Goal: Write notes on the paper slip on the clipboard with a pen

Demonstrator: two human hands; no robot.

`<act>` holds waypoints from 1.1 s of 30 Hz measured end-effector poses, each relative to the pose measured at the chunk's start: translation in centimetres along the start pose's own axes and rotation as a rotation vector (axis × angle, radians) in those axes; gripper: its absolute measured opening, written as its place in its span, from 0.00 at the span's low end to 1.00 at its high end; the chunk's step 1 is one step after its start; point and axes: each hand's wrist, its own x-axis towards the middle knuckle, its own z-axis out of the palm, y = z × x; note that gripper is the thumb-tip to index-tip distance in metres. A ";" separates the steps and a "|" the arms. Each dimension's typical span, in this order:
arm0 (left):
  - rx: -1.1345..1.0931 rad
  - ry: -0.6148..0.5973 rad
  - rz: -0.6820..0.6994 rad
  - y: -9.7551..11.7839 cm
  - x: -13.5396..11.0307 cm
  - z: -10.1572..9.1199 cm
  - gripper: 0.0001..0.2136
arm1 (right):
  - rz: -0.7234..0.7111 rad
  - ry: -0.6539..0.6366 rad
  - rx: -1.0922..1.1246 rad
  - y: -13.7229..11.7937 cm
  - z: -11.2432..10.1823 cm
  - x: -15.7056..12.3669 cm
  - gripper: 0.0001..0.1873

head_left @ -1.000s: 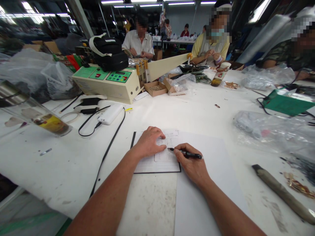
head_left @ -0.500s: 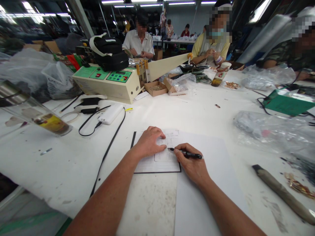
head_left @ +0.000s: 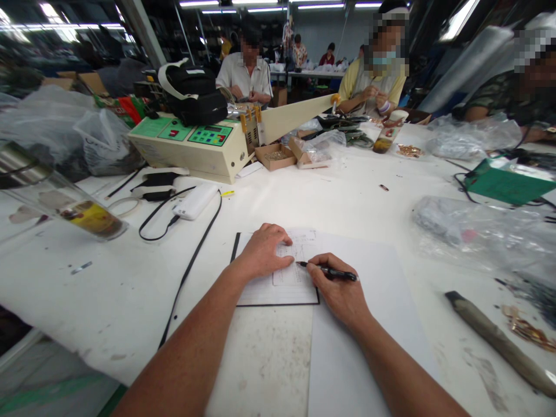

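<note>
My right hand (head_left: 336, 285) grips a black pen (head_left: 332, 271), its tip at the written page of a notebook (head_left: 260, 295) with dark edges. Flat on the left part of that page lies my left hand (head_left: 266, 250), thumb and fingers apart, holding nothing. Handwriting shows on the paper between the two hands. A large white sheet (head_left: 382, 278) extends under my right forearm and past the notebook's right side.
A cream machine (head_left: 186, 147) with green panels stands at the back left, a white power bank (head_left: 196, 201) with a cable before it. A glass bottle (head_left: 93, 217) is far left. Plastic bags (head_left: 478, 226), a green box (head_left: 508, 180) and a dark bar-like tool (head_left: 495, 336) lie right. Co-workers sit opposite.
</note>
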 end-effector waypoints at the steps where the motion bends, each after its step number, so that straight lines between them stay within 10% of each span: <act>1: 0.000 0.001 0.001 0.0 0.0 0.0 0.14 | 0.000 0.000 0.000 0.0 0.0 0.0 0.09; 33: -0.010 -0.041 0.000 0.1 -0.2 -0.2 0.17 | 0.017 0.000 -0.009 0.1 -0.1 0.0 0.10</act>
